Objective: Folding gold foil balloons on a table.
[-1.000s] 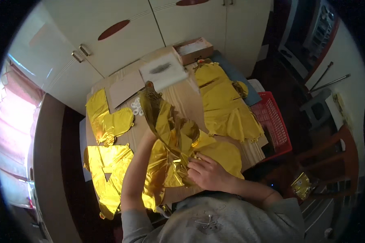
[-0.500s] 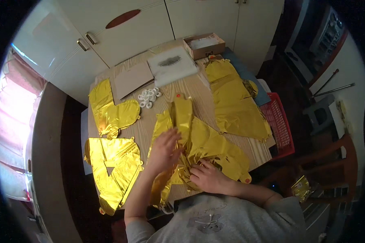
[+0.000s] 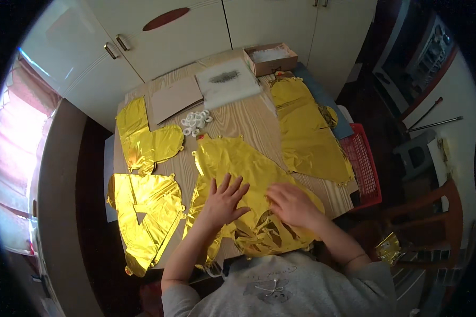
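Note:
A flat gold foil balloon [image 3: 248, 164] lies spread over the near middle of the table, crinkled along its near edge. My left hand [image 3: 225, 203] rests on its left part, fingers spread and nothing held. On its right side lies my right hand [image 3: 293, 206], fingers stretched over the foil with slightly bent tips, a little blurred. Two more deflated foil balloons are at the left: an upper one [image 3: 161, 141] with an angular shape and a lower one [image 3: 156, 227] with a small triangular hole. Another long gold foil balloon [image 3: 307, 132] covers the right side of the table.
White rings [image 3: 197, 122] sit in a pile beyond the middle balloon. Behind them are a beige card [image 3: 174, 100], a whitish sheet [image 3: 232, 98] with a dark patch and an open cardboard box [image 3: 272, 66]. A red plastic basket [image 3: 366, 164] and a wooden chair [image 3: 433, 211] stand right.
The middle balloon's folded, raised part has been laid out flat toward the far side. My left hand has come down onto the foil; my right hand has shifted right and slightly away from me.

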